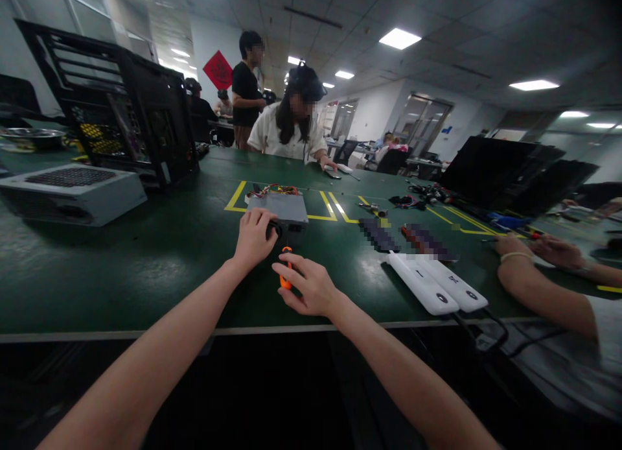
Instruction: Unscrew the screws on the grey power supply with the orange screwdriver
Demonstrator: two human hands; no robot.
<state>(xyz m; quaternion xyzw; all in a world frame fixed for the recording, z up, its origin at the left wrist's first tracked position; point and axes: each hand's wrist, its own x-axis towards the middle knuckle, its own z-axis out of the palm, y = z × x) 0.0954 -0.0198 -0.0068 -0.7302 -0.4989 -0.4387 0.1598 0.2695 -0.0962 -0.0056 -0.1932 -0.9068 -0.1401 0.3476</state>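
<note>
A grey computer power supply (286, 207) lies on the green table in front of me, with a bundle of coloured wires (276, 189) at its far side. My left hand (255, 237) is on its near left corner, fingers curled over the edge and partly hiding that end. Just below the unit, my right hand (307, 284) has its thumb and fingers around the orange handle of a screwdriver (286, 281). The screwdriver points at the unit's near face; whether its tip touches a screw is too small to tell.
Left stand another power supply (72, 194) and a black computer case (126, 113). To the right lie two white power banks (432, 284), two phones (379, 235) and tangled cables (427, 194). A co-worker's hands (515, 255) work at far right; another person (291, 126) leans over the far edge.
</note>
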